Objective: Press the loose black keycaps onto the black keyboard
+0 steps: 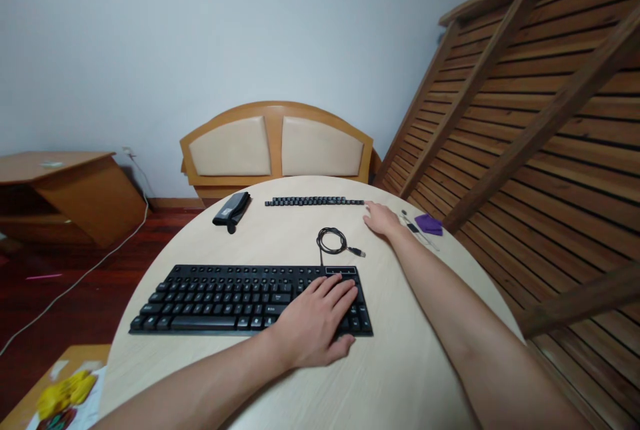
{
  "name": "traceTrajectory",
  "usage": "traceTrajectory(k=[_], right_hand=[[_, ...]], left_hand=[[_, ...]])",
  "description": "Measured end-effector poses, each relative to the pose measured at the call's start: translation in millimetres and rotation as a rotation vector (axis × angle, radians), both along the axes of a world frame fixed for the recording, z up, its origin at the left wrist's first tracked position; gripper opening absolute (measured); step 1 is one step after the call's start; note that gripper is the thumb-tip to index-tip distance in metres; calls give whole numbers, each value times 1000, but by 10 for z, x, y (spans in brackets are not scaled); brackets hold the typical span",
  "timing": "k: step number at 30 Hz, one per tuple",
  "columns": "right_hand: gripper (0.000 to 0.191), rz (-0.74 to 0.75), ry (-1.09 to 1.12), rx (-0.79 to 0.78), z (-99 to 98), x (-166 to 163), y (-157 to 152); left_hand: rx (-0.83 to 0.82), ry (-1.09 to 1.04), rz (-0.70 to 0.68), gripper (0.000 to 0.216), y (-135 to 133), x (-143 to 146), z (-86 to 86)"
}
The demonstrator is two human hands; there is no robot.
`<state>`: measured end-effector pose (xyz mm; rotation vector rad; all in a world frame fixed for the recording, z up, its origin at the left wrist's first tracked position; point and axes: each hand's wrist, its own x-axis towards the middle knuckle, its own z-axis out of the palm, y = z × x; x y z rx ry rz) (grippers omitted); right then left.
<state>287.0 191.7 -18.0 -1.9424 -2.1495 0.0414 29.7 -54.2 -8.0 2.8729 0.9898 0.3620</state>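
Observation:
A black keyboard [215, 307] lies across the near part of the round table. My left hand [320, 320] rests flat on its right end, over the number pad, fingers stretched out and covering keys there. Along the keyboard's upper rows, small separate stubs show where the lower rows have full keycaps. Farther back, small black keycaps [315, 201] are lined up in two close rows. At the right end of this line is my right hand [382, 219], its fingertip against the last keycap and its thumb apart below. The keyboard's coiled USB cable [331, 241] lies between the hands.
A dark folded pouch [233, 210] lies at the table's left back. By the right edge are a purple cloth [429, 225] and thin wire-like tools [420, 235]. A wooden slatted frame [540, 117] leans close on the right; a headboard [277, 143] stands behind the table [400, 350].

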Motion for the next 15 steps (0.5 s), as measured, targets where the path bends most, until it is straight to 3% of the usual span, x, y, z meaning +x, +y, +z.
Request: traceTrajectory(k=[8, 15], right_hand=[[64, -54, -36, -59, -4, -19, 390], [41, -91, -25, -28, 24, -65, 334]], left_hand=[[-52, 7, -10, 74, 20, -13, 29], [-49, 11, -6, 73, 25, -12, 16]])
